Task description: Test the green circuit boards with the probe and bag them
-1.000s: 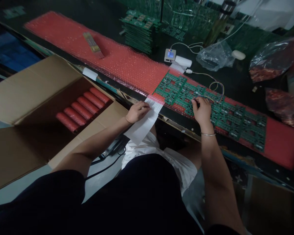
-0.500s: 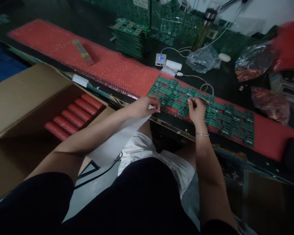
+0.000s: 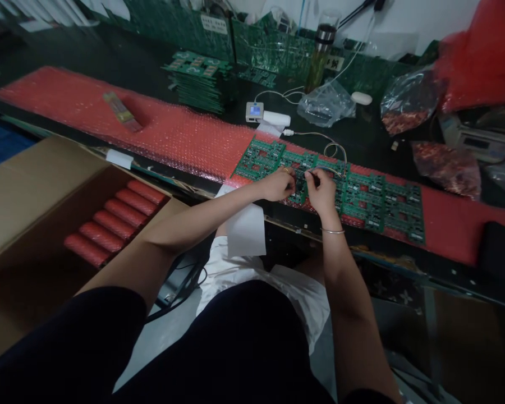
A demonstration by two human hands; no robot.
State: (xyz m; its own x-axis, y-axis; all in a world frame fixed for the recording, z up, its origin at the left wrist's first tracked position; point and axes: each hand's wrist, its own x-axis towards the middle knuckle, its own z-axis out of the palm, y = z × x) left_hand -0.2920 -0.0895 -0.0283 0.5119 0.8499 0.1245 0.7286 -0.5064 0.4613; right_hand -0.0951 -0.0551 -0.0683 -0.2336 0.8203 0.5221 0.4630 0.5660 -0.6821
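A row of green circuit boards (image 3: pixel 364 197) lies on red bubble wrap (image 3: pixel 185 137) along the bench's front edge. My right hand (image 3: pixel 322 193) is over the middle boards, its fingers pinched on the end of a thin cable (image 3: pixel 339 147). That cable loops back to a white plug near a small white meter (image 3: pixel 254 112) with a lit screen. Close by on the left, my left hand (image 3: pixel 279 184) is closed above the boards, and what its fingertips hold, if anything, is hidden. Below my left forearm, a white paper sheet (image 3: pixel 247 231) hangs over the bench edge.
An open cardboard box (image 3: pixel 33 185) with several red bubble-wrap rolls (image 3: pixel 120 219) stands at the left. Behind the wrap are a stack of boards (image 3: pixel 200 84), a bottle (image 3: pixel 322 53) and a clear plastic bag (image 3: pixel 326 106). Bags of copper-coloured parts (image 3: pixel 446 165) lie at right.
My left hand has moved right, off the white paper, to beside my right hand over the boards. The paper now hangs loose. The whole view has shifted slightly.
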